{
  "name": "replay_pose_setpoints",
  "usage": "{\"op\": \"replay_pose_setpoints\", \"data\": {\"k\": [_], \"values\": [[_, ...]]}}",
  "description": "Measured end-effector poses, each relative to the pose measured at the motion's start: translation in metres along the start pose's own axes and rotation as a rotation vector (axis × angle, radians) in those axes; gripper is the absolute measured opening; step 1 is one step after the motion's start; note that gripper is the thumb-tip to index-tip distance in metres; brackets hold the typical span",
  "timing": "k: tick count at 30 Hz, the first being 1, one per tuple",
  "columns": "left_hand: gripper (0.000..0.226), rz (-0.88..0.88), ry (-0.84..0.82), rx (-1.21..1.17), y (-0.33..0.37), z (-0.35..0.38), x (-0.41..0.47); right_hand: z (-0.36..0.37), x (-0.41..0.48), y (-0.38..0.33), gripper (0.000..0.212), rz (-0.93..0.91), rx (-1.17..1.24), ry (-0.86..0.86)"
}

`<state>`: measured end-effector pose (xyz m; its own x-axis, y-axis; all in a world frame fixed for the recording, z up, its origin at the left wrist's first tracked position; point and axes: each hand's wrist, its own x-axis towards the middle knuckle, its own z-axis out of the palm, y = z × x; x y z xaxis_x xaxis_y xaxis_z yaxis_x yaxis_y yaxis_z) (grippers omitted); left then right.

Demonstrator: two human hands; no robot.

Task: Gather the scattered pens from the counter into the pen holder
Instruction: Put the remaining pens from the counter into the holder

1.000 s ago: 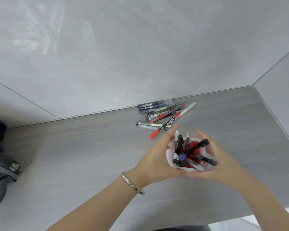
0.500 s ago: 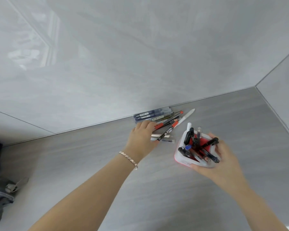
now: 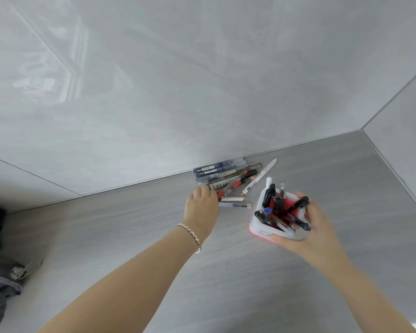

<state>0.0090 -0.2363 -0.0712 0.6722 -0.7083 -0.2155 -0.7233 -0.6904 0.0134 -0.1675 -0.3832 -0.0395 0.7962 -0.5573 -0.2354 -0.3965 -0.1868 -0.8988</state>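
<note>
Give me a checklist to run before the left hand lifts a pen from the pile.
1. Holder steadied: ok, right hand grips its side.
2. Left hand at the pile: ok, fingers touch its near end.
3. One pen pinched: cannot tell, fingertips hide the contact.
4. Room in holder: cannot tell; it already holds many pens, red interior still shows.
5. Path from pile to holder clear: ok, only two loose pens lie between.
6. Bag out of the way: ok, far left.
</note>
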Motion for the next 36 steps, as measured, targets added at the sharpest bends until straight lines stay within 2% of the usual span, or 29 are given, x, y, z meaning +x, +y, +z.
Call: {"op": "replay_pose_setpoints", "data": {"k": [2, 4, 5, 7, 9, 14, 19, 26, 32, 34, 36], "values": [[0.024, -0.077, 0.042, -0.135, -0.005, -0.017, -0.012, 0.000, 0.000, 0.000, 0.083, -0.001, -0.011, -0.001], [0.022, -0.141, 0.028, -0.438, -0.009, -0.042, -0.028, 0.000, -0.001, -0.001, 0.083, 0.010, -0.017, -0.004], [0.021, -0.148, 0.031, -0.574, -0.013, -0.054, -0.038, 0.000, -0.001, -0.001, 0.084, 0.014, -0.018, -0.004], [0.020, -0.119, 0.093, -0.681, -0.021, -0.080, -0.058, 0.003, -0.002, -0.003, 0.089, 0.021, -0.015, -0.003], [0.019, -0.051, 0.122, -0.674, -0.027, -0.104, -0.079, 0.009, -0.006, -0.005, 0.092, 0.020, -0.016, -0.021], [0.022, 0.018, -0.114, -0.553, -0.029, -0.148, -0.128, 0.030, -0.016, -0.010, 0.090, -0.003, -0.047, -0.080], [0.023, 0.018, -0.085, -0.472, -0.013, -0.149, -0.130, 0.033, -0.018, -0.015, 0.095, -0.034, -0.056, -0.116], [0.030, 0.104, -0.072, -0.257, 0.030, -0.146, -0.080, 0.032, -0.020, -0.018, 0.080, -0.043, -0.073, -0.090], [0.014, 0.193, -0.039, -0.221, 0.055, -0.124, -0.056, 0.033, -0.018, -0.013, 0.090, -0.048, -0.077, -0.099], [0.012, 0.186, -0.029, -0.203, 0.056, -0.115, -0.056, 0.035, -0.017, -0.011, 0.086, -0.050, -0.074, -0.099], [0.008, 0.300, 0.089, -0.201, 0.056, -0.104, -0.058, 0.036, -0.016, -0.010, 0.076, -0.059, -0.095, -0.086]]}}
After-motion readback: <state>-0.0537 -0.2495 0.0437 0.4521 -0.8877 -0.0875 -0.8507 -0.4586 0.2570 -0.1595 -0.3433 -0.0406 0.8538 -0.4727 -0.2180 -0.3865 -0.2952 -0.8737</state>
